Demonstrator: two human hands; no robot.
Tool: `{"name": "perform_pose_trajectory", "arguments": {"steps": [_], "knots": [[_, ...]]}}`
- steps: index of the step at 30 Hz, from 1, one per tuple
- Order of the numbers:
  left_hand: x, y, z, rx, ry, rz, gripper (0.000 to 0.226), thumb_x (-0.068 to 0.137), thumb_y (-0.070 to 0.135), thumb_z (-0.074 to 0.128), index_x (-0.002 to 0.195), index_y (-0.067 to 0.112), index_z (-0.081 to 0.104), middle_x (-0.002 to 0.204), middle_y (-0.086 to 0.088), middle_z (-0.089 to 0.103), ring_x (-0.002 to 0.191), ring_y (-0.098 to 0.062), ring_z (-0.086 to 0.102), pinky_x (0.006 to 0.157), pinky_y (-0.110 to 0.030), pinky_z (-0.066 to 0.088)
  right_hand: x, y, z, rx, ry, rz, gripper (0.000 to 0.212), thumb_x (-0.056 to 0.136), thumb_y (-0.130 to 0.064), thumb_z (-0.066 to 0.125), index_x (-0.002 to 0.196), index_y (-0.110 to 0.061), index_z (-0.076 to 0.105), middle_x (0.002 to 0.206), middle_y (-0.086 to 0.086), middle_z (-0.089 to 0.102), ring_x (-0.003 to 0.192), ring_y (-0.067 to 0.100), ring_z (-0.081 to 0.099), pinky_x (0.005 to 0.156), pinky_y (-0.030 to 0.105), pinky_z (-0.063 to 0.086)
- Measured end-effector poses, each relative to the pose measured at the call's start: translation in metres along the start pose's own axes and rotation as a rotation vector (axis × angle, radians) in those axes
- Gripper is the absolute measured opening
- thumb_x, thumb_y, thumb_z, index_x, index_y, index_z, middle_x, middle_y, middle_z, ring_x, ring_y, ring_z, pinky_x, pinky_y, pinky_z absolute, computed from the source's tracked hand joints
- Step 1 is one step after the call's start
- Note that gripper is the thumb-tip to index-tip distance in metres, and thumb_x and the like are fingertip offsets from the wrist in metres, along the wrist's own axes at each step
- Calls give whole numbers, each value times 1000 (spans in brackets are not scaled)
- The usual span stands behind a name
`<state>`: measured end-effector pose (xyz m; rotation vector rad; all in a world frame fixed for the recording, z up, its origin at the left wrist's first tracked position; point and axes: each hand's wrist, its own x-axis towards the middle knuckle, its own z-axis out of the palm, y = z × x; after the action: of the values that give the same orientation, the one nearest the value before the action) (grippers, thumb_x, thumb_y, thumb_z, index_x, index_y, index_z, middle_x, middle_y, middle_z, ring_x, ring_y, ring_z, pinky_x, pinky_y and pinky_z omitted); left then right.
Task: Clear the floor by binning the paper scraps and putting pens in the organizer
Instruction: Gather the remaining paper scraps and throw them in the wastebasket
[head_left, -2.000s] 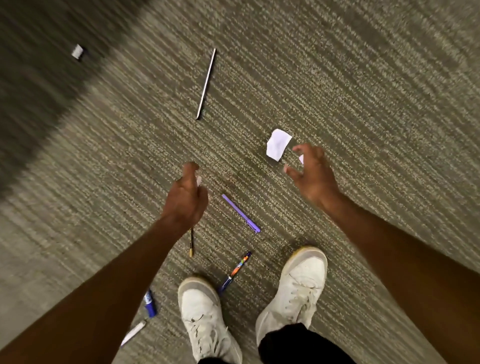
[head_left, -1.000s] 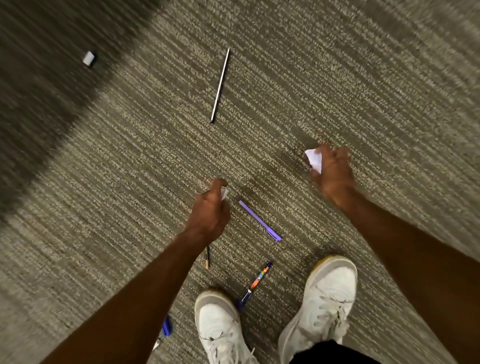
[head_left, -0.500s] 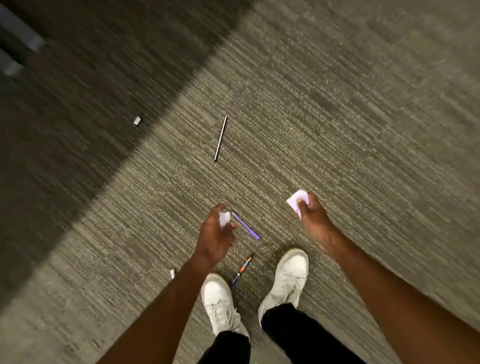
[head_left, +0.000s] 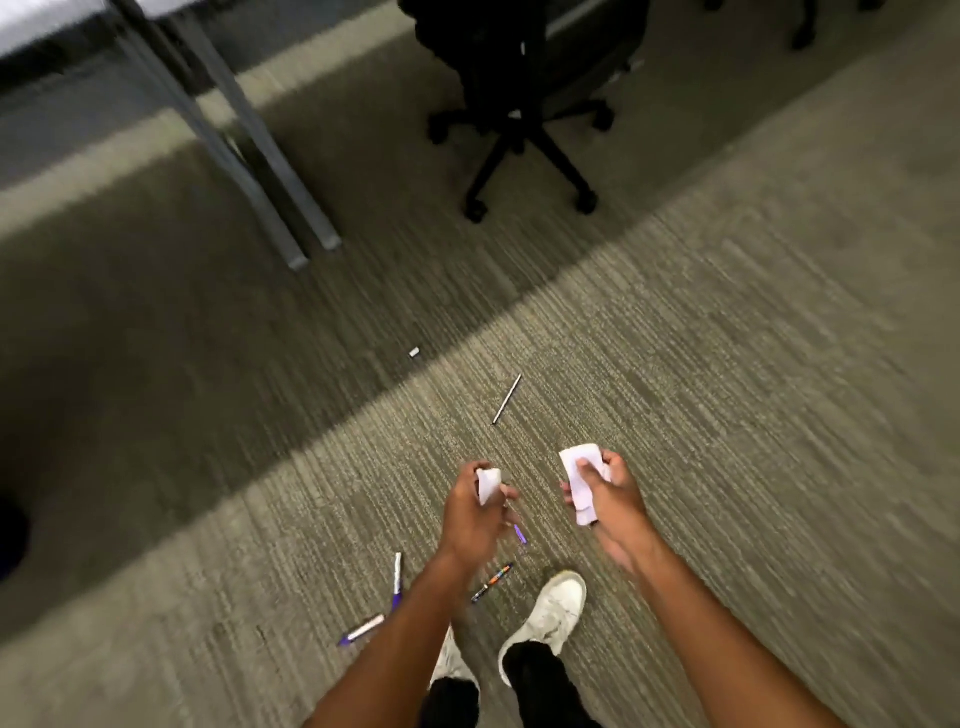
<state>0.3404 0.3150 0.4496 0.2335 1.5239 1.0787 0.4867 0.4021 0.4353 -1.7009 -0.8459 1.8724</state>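
Note:
My left hand (head_left: 472, 512) is closed around a small white paper scrap (head_left: 488, 484), raised above the carpet. My right hand (head_left: 605, 493) grips a larger white paper scrap (head_left: 581, 470). On the carpet lie a thin silver pen (head_left: 506, 399), a purple pen (head_left: 520, 534) partly hidden by my left hand, an orange and dark pen (head_left: 492, 582), a white and purple pen (head_left: 397, 579) and another white pen (head_left: 362, 630). One tiny white scrap (head_left: 414, 353) lies farther off in the shadow. No bin or organizer is in view.
A black office chair (head_left: 524, 104) on castors stands ahead. Grey desk legs (head_left: 270, 171) come down at the upper left. My white shoes (head_left: 548, 616) stand among the pens. A dark object (head_left: 11, 530) shows at the left edge.
My right hand picked the larger scrap off the carpet. Both hands rose with their scraps, and the view lifted from close to the floor, bringing the chair and desk legs into sight.

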Motion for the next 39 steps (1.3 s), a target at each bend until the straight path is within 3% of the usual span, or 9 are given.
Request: {"name": "perform_pose_trajectory", "arguments": {"steps": [6,10,13,19,23,26,30,35,39], "knots": [[-84,43,-53,-140,136,57,21,96,-2,42,95,18,44,83,-7,64,58,-18,55,49,-22,42,-77,-29,74,37,-168,-40,27,93,4,49,115,-11,45,88,16,65,54,14,68,51,24,56],[-132,40,-116,-228,215,106,16,96,2,45,101,17,47,84,-8,66,53,-11,59,55,-27,47,-126,-10,140,-7,-250,-28,35,90,10,50,118,-10,44,95,20,64,58,16,69,53,25,57],[-168,27,-178,-311,280,110,15,96,0,45,102,13,46,82,-10,66,52,-13,60,49,-27,49,-164,19,195,-48,-302,7,36,87,12,52,117,-8,47,97,24,64,58,19,69,52,27,57],[-242,5,-333,-435,445,134,13,96,3,46,103,14,48,84,-12,66,54,-15,61,46,-27,52,-247,90,326,-123,-401,133,38,88,9,52,124,-2,48,78,13,73,60,19,69,53,28,57],[-283,-2,-441,-508,547,157,12,96,4,45,103,14,47,86,-14,65,54,-14,61,44,-26,52,-294,132,422,-194,-460,196,38,87,5,55,125,-1,51,91,20,70,62,22,70,56,31,58],[-309,-4,-514,-591,642,186,12,97,3,43,104,11,47,84,-15,64,57,-19,60,44,-27,53,-327,153,494,-227,-534,220,32,88,6,54,118,-2,54,78,15,74,59,19,71,50,26,56],[-337,1,-591,-707,752,221,14,96,3,43,107,10,48,82,-13,65,61,-21,60,51,-31,53,-366,168,584,-295,-646,203,26,89,6,53,113,-2,55,70,11,73,58,17,70,50,23,55],[-349,16,-679,-777,860,212,15,95,5,45,107,12,50,86,-15,65,65,-23,61,58,-34,53,-398,185,694,-398,-733,206,35,89,3,55,123,1,52,89,19,69,61,17,69,47,23,51],[-342,33,-762,-757,926,206,14,95,7,46,108,11,51,89,-16,66,70,-24,62,61,-37,54,-408,200,792,-414,-822,231,33,89,2,55,121,-4,55,77,12,74,62,16,69,48,24,49]]}}
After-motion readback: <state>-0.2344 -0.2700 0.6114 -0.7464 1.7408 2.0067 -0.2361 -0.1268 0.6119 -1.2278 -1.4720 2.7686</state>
